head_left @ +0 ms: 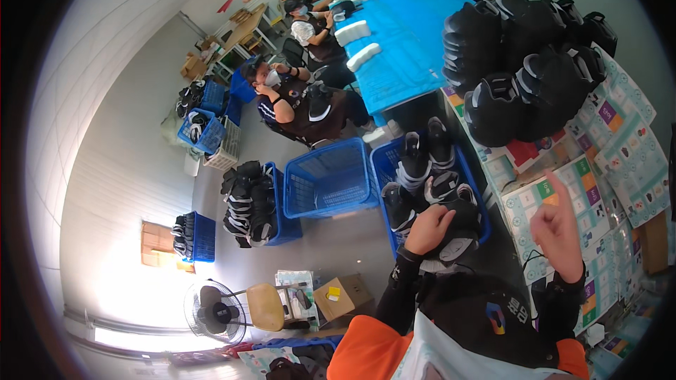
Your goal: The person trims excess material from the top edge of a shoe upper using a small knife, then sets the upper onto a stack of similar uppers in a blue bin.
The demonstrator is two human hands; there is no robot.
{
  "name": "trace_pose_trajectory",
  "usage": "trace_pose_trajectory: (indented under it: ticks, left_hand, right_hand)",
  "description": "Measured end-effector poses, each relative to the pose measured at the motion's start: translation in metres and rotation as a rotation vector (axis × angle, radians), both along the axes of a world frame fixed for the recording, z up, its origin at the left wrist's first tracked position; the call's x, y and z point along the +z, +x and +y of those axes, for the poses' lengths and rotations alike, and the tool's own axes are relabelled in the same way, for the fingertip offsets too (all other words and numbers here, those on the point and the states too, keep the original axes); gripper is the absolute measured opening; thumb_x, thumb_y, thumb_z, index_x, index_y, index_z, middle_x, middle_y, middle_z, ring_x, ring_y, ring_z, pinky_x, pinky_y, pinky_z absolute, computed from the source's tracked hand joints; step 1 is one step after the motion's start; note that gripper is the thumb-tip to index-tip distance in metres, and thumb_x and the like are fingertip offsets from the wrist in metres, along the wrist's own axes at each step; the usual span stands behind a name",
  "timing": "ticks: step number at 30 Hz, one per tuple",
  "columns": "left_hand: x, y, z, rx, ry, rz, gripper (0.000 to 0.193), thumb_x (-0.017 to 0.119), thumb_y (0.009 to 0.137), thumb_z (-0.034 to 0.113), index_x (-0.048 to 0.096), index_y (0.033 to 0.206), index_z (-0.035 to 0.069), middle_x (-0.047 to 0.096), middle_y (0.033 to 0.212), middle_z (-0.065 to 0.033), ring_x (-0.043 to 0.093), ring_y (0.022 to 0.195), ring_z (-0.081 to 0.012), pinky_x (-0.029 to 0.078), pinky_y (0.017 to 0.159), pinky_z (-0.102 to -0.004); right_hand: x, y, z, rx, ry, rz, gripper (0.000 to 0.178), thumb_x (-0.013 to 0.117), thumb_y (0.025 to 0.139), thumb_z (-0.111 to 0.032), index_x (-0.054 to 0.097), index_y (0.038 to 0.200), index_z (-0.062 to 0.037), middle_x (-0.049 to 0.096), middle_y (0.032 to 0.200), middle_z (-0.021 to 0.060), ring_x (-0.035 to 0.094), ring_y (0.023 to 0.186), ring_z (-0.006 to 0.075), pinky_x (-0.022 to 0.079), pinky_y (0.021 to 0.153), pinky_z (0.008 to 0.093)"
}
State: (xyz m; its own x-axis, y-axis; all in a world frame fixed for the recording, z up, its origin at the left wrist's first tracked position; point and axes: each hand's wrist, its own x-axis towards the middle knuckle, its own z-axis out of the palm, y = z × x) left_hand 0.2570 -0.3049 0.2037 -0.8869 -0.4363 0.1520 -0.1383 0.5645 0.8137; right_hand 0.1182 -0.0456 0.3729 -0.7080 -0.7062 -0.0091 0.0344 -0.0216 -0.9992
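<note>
My left hand [429, 230] is raised in front of a blue plastic crate [486, 229] of black and grey shoes [414, 158]. Its thumb points out and the other fingers look curled under; whether they hold anything is hidden. A dark shoe [462, 219] shows just beyond that hand. To the right, my right hand [556, 229] is up beside the table, index finger stretched out and the others partly bent, with nothing seen in it. Behind it lie printed sheets [556, 200] covering the tabletop. Large stacks of black shoes [493, 109] stand farther back on this table.
An empty-looking blue crate [327, 179] stands left of the shoe crate, with a filled one [278, 204] beyond. A seated person [289, 98] sits by the blue-covered table [394, 42], others farther back. A fan [215, 312], stool [265, 307] and cardboard box [343, 299] are at lower left.
</note>
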Motion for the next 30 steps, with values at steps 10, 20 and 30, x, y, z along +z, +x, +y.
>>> trace_pose_trajectory:
  ticks: [10,20,30]
  left_hand:
    - [0.013,-0.021,0.014,-0.087,0.01,-0.042,0.029,0.065,0.1,0.025,0.065,0.09,-0.002,0.064,0.088,-0.0218,0.063,0.087,-0.0442,0.049,0.074,-0.0479]
    - [0.023,-0.02,0.005,-0.181,-0.061,-0.045,0.032,0.063,0.101,0.029,0.066,0.087,-0.001,0.064,0.086,-0.0216,0.064,0.084,-0.0449,0.049,0.071,-0.0504]
    - [0.054,-0.015,-0.013,-0.255,-0.028,0.054,0.028,0.065,0.101,0.02,0.061,0.089,-0.004,0.06,0.084,-0.0217,0.06,0.08,-0.0406,0.047,0.072,-0.0431]
  right_hand:
    - [0.003,-0.001,0.048,0.044,-0.147,0.01,0.078,0.069,0.094,-0.019,0.032,0.159,0.0003,0.057,0.073,-0.0018,0.05,0.061,0.0046,0.042,0.059,0.0202]
    - [0.018,0.026,0.039,-0.408,-0.378,0.46,0.097,0.065,0.095,-0.008,-0.001,0.166,-0.0032,0.067,0.097,0.0123,0.063,0.081,0.0181,0.049,0.074,0.0295]
    - [0.016,0.022,0.048,-0.059,-0.69,0.096,0.04,0.065,0.098,-0.013,0.052,0.128,0.0119,0.07,0.086,0.0189,0.071,0.069,0.0225,0.057,0.055,0.0293]
